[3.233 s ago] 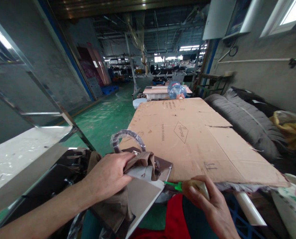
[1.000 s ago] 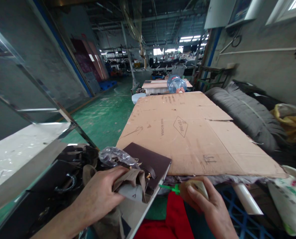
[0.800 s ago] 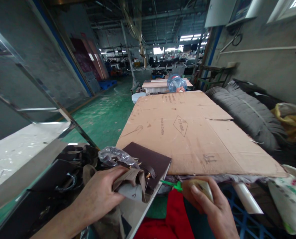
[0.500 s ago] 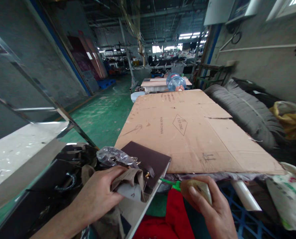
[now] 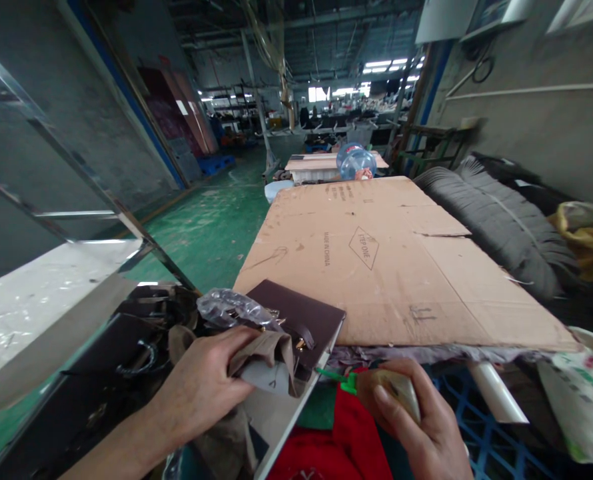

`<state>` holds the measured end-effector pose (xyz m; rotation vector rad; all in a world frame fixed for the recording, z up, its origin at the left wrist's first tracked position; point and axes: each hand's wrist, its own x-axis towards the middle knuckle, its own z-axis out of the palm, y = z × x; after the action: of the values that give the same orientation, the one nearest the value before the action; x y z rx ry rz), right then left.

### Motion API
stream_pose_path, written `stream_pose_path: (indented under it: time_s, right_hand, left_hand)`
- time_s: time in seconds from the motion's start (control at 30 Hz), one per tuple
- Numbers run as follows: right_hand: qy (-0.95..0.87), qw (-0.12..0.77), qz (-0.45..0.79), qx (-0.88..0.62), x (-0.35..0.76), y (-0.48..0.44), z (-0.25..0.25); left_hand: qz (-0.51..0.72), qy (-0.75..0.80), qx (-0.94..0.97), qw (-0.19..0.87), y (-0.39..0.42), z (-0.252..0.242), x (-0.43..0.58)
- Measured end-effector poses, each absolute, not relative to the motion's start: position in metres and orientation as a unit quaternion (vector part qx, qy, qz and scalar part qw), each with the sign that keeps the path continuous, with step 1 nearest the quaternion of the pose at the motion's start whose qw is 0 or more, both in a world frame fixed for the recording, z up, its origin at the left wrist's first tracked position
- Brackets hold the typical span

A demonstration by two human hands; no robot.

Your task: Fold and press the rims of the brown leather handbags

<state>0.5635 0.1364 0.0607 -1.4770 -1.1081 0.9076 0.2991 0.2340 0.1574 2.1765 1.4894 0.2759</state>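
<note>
Folded brown fabric (image 5: 279, 350) with a pale grey layer inside is gripped by my left hand (image 5: 209, 380), at the lower centre left. Just behind it lies a dark brown leather piece (image 5: 296, 307) with gold-coloured fittings, overlapping the cardboard's near corner. Crumpled clear plastic (image 5: 236, 308) rests at its left side. My right hand (image 5: 421, 423) is wrapped round a tan tool handle (image 5: 394, 392). From the handle a bright green part (image 5: 347, 382) points left, its thin tip near the edge of the leather piece.
A large cardboard sheet (image 5: 366, 267) covers the table ahead. Dark bags (image 5: 101, 380) lie at lower left, beside a metal-framed white shelf (image 5: 56, 267). Blue water bottles (image 5: 355, 162) stand beyond the cardboard. Grey bundles (image 5: 511, 220) and a white sack (image 5: 581, 400) are at right.
My right hand and the tool have shifted slightly left, bringing the green tip nearer the leather piece. My left hand still grips the fabric. The whole view has moved a little.
</note>
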Motion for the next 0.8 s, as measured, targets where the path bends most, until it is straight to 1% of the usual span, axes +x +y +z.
stream_pose_path:
  time_s: [0.07,0.13,0.3,0.43,0.57,0.7,0.8]
  right_hand:
    - [-0.449,0.522,0.428,-0.585,0.56,0.132,0.061]
    - [-0.446,0.531,0.446,-0.565,0.559,0.13,0.061]
    - [-0.453,0.522,0.358,-0.628,0.563,0.132,0.059]
    - [-0.471,0.512,0.393,-0.601,0.563,0.132,0.058]
    - [-0.458,0.519,0.352,-0.63,0.561,0.134,0.058]
    - [-0.464,0.504,0.389,-0.616,0.56,0.134,0.06]
    - [-0.464,0.507,0.36,-0.631,0.561,0.135,0.061]
  left_hand:
    - [0.103,0.541,0.802,0.233,0.234,0.154,0.298]
    - [0.111,0.54,0.804,0.222,0.233,0.151,0.297]
    - [0.127,0.533,0.806,0.223,0.232,0.146,0.296]
    - [0.123,0.528,0.805,0.241,0.232,0.148,0.297]
    - [0.13,0.524,0.808,0.233,0.231,0.146,0.296]
    - [0.134,0.524,0.809,0.232,0.23,0.144,0.296]
    - [0.14,0.525,0.808,0.227,0.229,0.144,0.296]
